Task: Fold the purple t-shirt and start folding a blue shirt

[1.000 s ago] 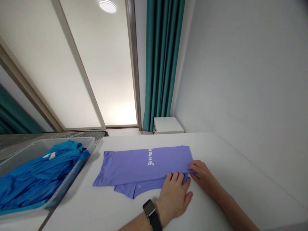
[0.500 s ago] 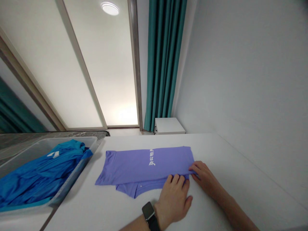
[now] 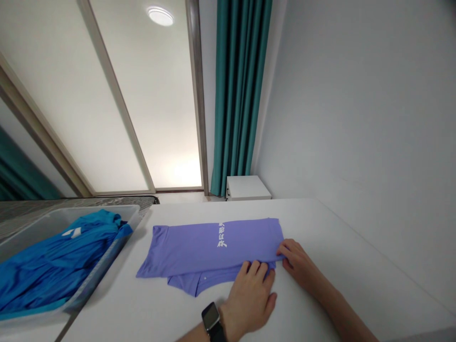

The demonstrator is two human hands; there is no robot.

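Observation:
A purple T-shirt (image 3: 192,249) with white printed characters lies folded over on the white table, its collar part poking out below the near edge of the fold. My left hand (image 3: 252,297), wearing a black smartwatch (image 3: 211,317) on the wrist, lies palm down with its fingers apart. Its fingertips rest on the shirt's near edge, right of the collar. My right hand (image 3: 295,259) pinches the shirt's near right corner between thumb and fingers.
A clear plastic bin (image 3: 133,216) holding blue clothing (image 3: 71,256) stands to the left. The white table (image 3: 306,216) meets a grey wall (image 3: 356,118) on the right. Beyond the table are a small white cabinet (image 3: 247,186), a green curtain (image 3: 238,95) and frosted sliding doors (image 3: 153,104).
The whole view has shifted slightly, so everything sits a little further left. Both hands keep their places on the shirt, and its fold looks the same.

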